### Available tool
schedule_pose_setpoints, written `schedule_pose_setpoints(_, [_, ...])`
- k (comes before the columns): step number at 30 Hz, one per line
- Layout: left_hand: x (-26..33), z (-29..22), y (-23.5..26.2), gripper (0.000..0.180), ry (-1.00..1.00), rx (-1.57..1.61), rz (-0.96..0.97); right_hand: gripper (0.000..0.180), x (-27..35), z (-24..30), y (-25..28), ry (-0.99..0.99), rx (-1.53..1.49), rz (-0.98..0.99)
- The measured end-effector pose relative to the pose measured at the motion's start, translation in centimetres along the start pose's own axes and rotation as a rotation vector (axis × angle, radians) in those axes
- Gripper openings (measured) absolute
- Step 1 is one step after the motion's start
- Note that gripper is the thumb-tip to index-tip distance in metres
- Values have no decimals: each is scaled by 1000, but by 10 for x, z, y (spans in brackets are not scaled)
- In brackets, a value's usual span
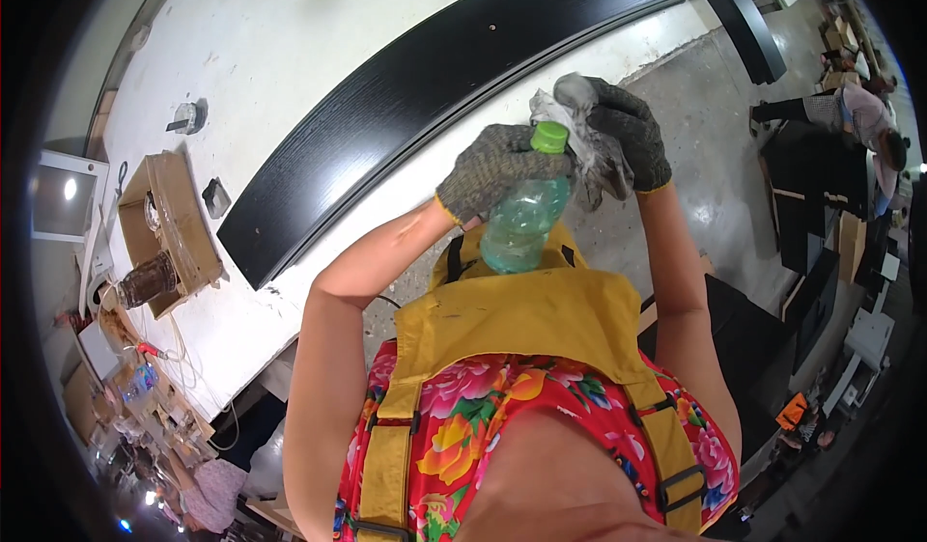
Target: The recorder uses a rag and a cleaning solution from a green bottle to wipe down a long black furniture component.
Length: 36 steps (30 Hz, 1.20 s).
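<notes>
My left hand (497, 167), in a dark knit work glove, is wrapped round the neck of a clear greenish plastic bottle (521, 223). Its bright green cap (549, 137) points up and away from me. Right beside the cap, my gloved right hand (626, 127) grips a crumpled grey-white rag (591, 146) that hangs down below the fingers. Both hands are in front of my chest at the table's near edge. Beyond them a long black wood-grain panel (415, 88) lies across the white table, with a small hole in its face.
At the left of the white table (261, 50) stands an open cardboard box (169, 233) holding brown tape rolls. A clear tape roll (190, 117) lies behind it. A narrow black piece (748, 30) sits at the panel's right end. Other people (859, 117) work at the far right and lower left.
</notes>
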<state>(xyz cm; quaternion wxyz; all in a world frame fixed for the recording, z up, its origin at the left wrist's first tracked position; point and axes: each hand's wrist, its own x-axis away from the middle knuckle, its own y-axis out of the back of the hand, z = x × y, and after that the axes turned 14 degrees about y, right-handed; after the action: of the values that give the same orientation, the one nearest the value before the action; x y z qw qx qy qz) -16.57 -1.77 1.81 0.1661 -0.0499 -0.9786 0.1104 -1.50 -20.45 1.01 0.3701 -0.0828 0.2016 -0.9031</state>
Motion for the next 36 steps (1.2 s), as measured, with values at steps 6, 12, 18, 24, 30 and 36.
schedule_pose_setpoints(6, [-39, 13, -26, 29, 332, 587, 8, 45, -23, -9, 36, 88, 100, 310])
schedule_pose_setpoints(12, [-63, 20, -45, 21, 491, 1094, -11, 37, -32, -36, 79, 477, 805, 622])
schedule_pose_setpoints(18, [-61, 17, -47, 27, 370, 861, -1, 33, -24, -17, 73, 67, 69, 373])
schedule_pose_setpoints(24, [-34, -20, -35, 44, 293, -34, -268, 34, -24, 9, 41, 508, 560, 363])
schedule_pose_setpoints(30, [21, -18, -20, 49, -70, -149, -609, 18, -128, 23, 109, 700, 549, -130])
schedule_pose_setpoints(36, [91, -8, -7, 48, -86, -153, -1020, 28, -103, -51, 63, 815, 1479, 42])
